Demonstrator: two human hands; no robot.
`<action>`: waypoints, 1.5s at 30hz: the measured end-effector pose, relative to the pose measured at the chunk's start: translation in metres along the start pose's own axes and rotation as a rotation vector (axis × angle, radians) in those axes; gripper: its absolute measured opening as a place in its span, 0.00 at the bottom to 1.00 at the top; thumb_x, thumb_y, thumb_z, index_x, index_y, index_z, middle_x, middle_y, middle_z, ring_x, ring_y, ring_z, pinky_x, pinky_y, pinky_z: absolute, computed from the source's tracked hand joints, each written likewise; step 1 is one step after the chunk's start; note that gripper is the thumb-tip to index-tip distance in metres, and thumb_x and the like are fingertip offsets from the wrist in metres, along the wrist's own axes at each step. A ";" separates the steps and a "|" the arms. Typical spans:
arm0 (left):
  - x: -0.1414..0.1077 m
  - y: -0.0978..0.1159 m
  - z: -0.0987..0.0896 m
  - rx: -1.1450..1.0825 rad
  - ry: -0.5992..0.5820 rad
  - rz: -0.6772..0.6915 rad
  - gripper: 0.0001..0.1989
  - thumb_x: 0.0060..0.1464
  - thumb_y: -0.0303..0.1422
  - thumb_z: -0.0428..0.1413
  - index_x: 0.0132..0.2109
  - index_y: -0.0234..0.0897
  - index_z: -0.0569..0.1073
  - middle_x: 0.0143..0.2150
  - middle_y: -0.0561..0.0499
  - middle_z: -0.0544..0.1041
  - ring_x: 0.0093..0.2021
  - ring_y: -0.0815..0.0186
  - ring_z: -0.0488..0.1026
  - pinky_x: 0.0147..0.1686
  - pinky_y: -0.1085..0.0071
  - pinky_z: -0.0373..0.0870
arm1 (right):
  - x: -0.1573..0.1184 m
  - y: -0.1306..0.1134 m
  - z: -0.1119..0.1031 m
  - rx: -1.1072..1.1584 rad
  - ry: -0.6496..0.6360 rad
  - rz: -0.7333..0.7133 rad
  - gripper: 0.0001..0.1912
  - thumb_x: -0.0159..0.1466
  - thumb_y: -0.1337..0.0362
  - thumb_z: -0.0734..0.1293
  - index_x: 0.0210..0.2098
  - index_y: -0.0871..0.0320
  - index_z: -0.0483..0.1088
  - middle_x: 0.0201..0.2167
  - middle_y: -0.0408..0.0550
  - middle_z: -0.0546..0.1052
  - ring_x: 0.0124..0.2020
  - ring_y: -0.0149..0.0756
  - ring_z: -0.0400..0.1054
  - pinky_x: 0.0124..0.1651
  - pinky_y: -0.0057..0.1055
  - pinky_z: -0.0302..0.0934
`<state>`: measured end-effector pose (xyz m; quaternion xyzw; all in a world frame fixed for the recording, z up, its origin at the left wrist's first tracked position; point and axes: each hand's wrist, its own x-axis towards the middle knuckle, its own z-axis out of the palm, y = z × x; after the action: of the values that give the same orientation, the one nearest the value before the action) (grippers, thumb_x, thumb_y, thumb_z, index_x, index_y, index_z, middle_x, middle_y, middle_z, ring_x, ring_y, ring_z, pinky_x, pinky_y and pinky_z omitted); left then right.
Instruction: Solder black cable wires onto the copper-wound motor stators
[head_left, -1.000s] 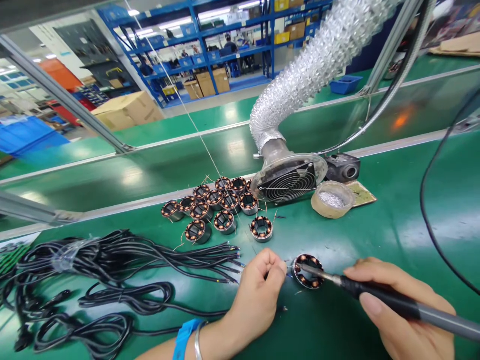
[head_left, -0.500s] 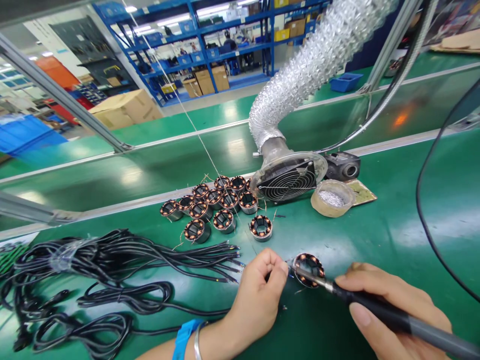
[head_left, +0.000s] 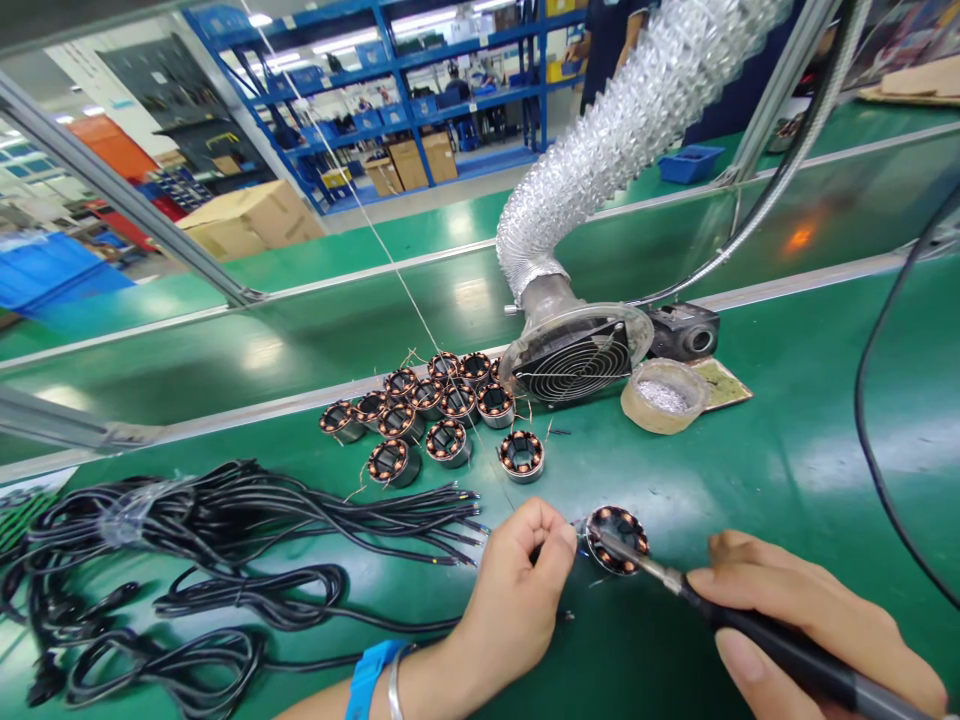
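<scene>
My left hand [head_left: 517,580] is closed in a pinch at the left edge of a copper-wound stator [head_left: 616,541]. Beside its fingertips show thin wires, one of them blue, and a black cable [head_left: 427,625] runs in behind the wrist; the exact grip is hidden. In my right hand [head_left: 817,620] is a soldering iron [head_left: 772,635] with a black handle. Its metal shaft slants across the stator, and its tip lies over the near-left part of the ring, close to the wires. Whether the tip touches them I cannot tell.
Several more stators [head_left: 448,440] stand behind my left hand. Bundled black cables [head_left: 225,510] lie at left. An extraction hood [head_left: 577,355] with a foil duct [head_left: 600,150], a round tub of silvery bits [head_left: 664,398] and a black holder [head_left: 686,332] stand at the back. A cord [head_left: 870,440] hangs at right.
My right hand and the soldering iron have shifted a little to the right and down, and the cord has swung right. A person has appeared behind the duct. My left hand stays put.
</scene>
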<state>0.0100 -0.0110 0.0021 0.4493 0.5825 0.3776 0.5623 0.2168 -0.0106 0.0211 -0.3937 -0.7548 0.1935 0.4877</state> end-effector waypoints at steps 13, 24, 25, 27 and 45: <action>0.000 -0.001 -0.001 0.009 0.000 -0.013 0.16 0.61 0.42 0.50 0.29 0.39 0.60 0.23 0.60 0.55 0.25 0.70 0.51 0.26 0.72 0.48 | 0.004 0.001 -0.001 0.019 -0.025 -0.020 0.06 0.66 0.66 0.66 0.41 0.53 0.74 0.28 0.47 0.77 0.30 0.42 0.76 0.28 0.33 0.71; 0.002 -0.010 -0.013 -0.048 -0.238 -0.010 0.19 0.65 0.47 0.48 0.31 0.38 0.62 0.24 0.59 0.56 0.25 0.70 0.51 0.25 0.72 0.48 | 0.015 0.018 0.031 0.079 -0.009 -0.154 0.19 0.65 0.77 0.64 0.53 0.55 0.71 0.31 0.42 0.79 0.25 0.28 0.74 0.29 0.21 0.71; 0.002 -0.010 -0.015 -0.042 -0.275 -0.006 0.20 0.65 0.48 0.47 0.31 0.38 0.61 0.24 0.59 0.57 0.26 0.70 0.51 0.25 0.72 0.48 | 0.018 0.018 0.035 0.063 -0.067 -0.198 0.18 0.65 0.77 0.64 0.51 0.55 0.72 0.33 0.44 0.80 0.27 0.29 0.75 0.32 0.22 0.72; 0.001 -0.007 -0.018 -0.014 -0.325 0.008 0.21 0.65 0.50 0.46 0.32 0.39 0.61 0.25 0.58 0.58 0.27 0.70 0.53 0.26 0.72 0.50 | 0.022 0.017 0.041 0.066 -0.151 -0.270 0.16 0.65 0.78 0.62 0.48 0.56 0.72 0.35 0.46 0.81 0.30 0.30 0.76 0.35 0.24 0.72; 0.003 0.002 -0.015 -0.129 -0.363 -0.120 0.23 0.58 0.54 0.52 0.30 0.38 0.62 0.22 0.59 0.60 0.20 0.73 0.48 0.20 0.73 0.44 | 0.003 0.018 0.051 0.099 -0.100 -0.245 0.18 0.63 0.80 0.64 0.49 0.58 0.69 0.35 0.45 0.79 0.31 0.28 0.74 0.36 0.23 0.67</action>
<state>-0.0043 -0.0070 0.0040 0.4375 0.4720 0.2927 0.7072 0.1784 0.0075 -0.0119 -0.2637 -0.8102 0.1887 0.4882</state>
